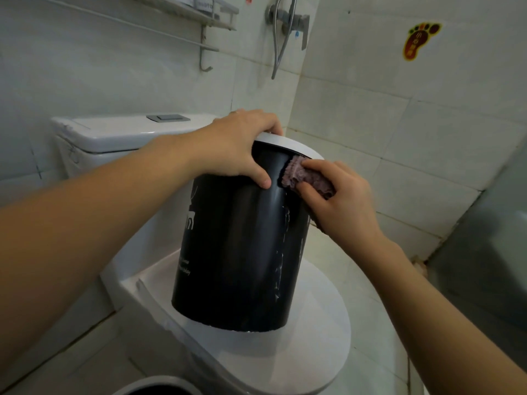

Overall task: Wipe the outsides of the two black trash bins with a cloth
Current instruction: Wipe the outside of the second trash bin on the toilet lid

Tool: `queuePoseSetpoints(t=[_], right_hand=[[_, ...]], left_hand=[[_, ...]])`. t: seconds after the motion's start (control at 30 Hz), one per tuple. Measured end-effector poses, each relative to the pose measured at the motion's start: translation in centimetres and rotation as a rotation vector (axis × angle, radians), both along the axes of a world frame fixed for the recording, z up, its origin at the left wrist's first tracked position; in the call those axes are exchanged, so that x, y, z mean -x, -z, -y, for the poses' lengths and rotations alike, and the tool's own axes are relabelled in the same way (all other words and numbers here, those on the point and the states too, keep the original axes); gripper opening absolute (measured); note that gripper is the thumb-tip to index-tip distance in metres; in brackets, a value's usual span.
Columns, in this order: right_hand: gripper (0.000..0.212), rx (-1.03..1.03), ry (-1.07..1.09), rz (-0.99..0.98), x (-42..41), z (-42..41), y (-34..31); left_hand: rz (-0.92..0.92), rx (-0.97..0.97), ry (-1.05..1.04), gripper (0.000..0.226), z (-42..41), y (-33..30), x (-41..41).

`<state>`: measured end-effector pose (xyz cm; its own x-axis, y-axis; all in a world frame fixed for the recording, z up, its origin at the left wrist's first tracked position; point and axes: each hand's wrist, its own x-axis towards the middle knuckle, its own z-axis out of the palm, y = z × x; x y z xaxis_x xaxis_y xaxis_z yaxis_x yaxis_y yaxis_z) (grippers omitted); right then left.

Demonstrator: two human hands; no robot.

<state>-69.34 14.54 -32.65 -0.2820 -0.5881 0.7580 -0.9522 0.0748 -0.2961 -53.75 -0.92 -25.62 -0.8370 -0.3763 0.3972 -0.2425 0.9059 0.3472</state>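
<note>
Bin (239,252) | left hand (239,143) grips rim | right hand (339,201) presses cloth (299,175)

Wall sticker: a yellow-edged, footprint-shaped sticker (421,39) on the tiled wall at upper right carries Chinese characters; the top two read "小心", those below are too blurred to read.
Bin print: the black trash bin (239,246) standing on the closed toilet lid (313,323) bears a white deer-like figure on its left side, partly hidden by the forearm, and below it two lines of small white lettering, too small and curved away to read.
Faucet mark: a small blue-and-red dot mark on the shower mixer (296,25), no legible text.
Numbers: none legible.
</note>
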Motion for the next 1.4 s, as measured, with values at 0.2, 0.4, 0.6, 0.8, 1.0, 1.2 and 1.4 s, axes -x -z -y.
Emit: queuePoseSetpoints(t=[0.2, 0.4, 0.6, 0.8, 1.0, 1.2, 1.4], right_hand=[[0.034, -0.008, -0.019, 0.009, 0.1, -0.3, 0.0], [0.034, -0.008, -0.042, -0.016, -0.4, -0.3, -0.2], [0.035, -0.011, -0.038, -0.026, -0.4, 0.1, -0.5], [0.038, -0.001, -0.06, -0.057, -0.6, 0.2, -0.2], [0.036, -0.092, -0.211, -0.237, -1.1, -1.3, 2.3], [0.037, -0.062, -0.102, -0.205, -1.0, 0.2, -0.3], [0.038, -0.072, -0.162, -0.24, -1.5, -0.4, 1.6]], left_hand=[[0.08, -0.091, 0.05, 0.086, 0.1, -0.3, 0.0], [0.03, -0.236, 0.11, 0.08, 1.3, -0.3, -0.4], [0.019, -0.269, 0.12, 0.075, 1.6, -0.2, -0.2], [0.008, -0.276, 0.113, 0.07, 1.4, 0.0, 0.0], [0.03, -0.25, 0.089, 0.071, 1.6, -0.2, -0.2], [0.053, -0.194, 0.078, 0.07, 1.6, -0.3, 0.0], [0.063, -0.189, 0.066, 0.07, 1.6, -0.3, -0.1]])
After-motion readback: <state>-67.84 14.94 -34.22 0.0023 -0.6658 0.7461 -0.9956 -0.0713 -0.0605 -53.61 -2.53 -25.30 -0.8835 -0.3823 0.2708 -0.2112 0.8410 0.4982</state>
